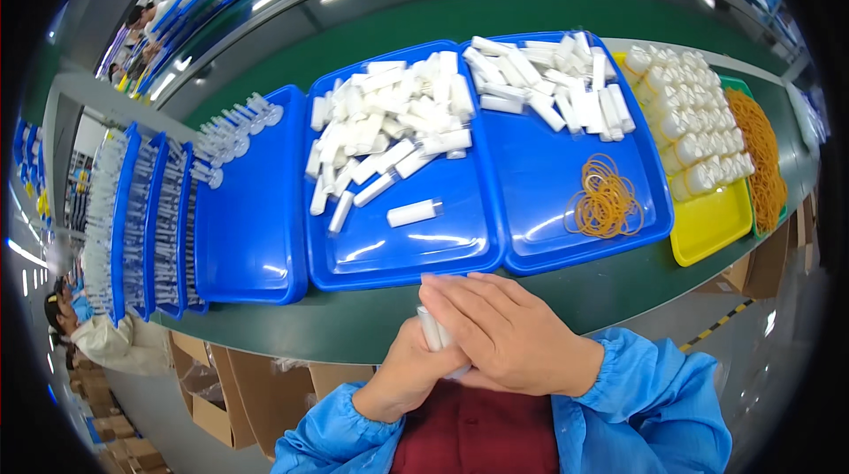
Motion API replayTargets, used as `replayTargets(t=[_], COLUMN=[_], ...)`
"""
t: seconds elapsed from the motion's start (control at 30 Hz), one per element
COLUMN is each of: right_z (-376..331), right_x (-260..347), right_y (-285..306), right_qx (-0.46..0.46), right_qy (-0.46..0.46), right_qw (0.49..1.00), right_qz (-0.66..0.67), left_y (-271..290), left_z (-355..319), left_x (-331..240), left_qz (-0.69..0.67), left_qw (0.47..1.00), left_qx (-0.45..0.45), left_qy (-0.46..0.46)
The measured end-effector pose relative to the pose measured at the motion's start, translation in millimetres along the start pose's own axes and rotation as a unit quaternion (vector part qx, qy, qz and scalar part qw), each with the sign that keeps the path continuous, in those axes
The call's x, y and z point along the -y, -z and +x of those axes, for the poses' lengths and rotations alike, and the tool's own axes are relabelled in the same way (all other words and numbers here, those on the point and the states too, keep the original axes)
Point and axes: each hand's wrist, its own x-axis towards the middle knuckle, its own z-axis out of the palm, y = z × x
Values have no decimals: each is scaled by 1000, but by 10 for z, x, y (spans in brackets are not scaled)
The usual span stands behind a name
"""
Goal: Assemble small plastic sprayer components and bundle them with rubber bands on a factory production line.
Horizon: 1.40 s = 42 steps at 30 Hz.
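Note:
In front of my chest, my left hand (409, 372) is closed around a few slim white tubes (431, 325). My right hand (522, 337) lies over them from the right, its fingers pressed together against the tubes; its palm hides how many there are. Just beyond my hands, a blue tray (407, 279) carries a heap of white tubes (389, 116) with clear ends, one lying apart near the front. A second blue tray (539, 209) to its right has more white tubes (566, 76) at the back and a pile of tan rubber bands (607, 200) at the front.
At right, a yellow tray (712, 231) bears rows of banded white bundles (690, 120), beside a green tray (741, 85) of rubber bands (759, 156). At left, a blue tray (248, 235) has clear plunger-like parts (239, 125), next to stacked trays (133, 226). Cardboard boxes (256, 386) stand below the green table (371, 324).

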Motion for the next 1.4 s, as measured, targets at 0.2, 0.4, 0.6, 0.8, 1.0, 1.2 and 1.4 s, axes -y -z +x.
replayTargets(t=[0.2, 0.4, 0.6, 0.8, 1.0, 1.2, 1.4], right_z=[-236, -223, -294, -264, -298, -85, -46], right_x=[-98, -689, -1259, -1177, -1197, -729, -140], right_y=[69, 563, 703, 737, 638, 666, 502], right_qx=[19, -64, -28, -142, -51, -148, -107], right_qy=[-28, -70, -211, -188, -179, -179, -162], right_qw=[999, 994, 965, 966, 971, 973, 909], right_qz=[-12, 49, -151, -107, -147, -6, 370], left_y=[-258, -258, -319, -161, -172, -252, -355], left_z=[65, 95, 89, 60, 81, 225, 295], left_x=[84, 107, 110, 30, 55, -45, -200], left_qz=[-98, 146, 301, 310, 231, 204, 133], left_qw=[993, 989, 933, 921, 937, 918, 950], left_qx=[-1, -15, -115, -150, -152, -157, -87], left_qy=[68, 10, -160, -181, -216, -301, -269])
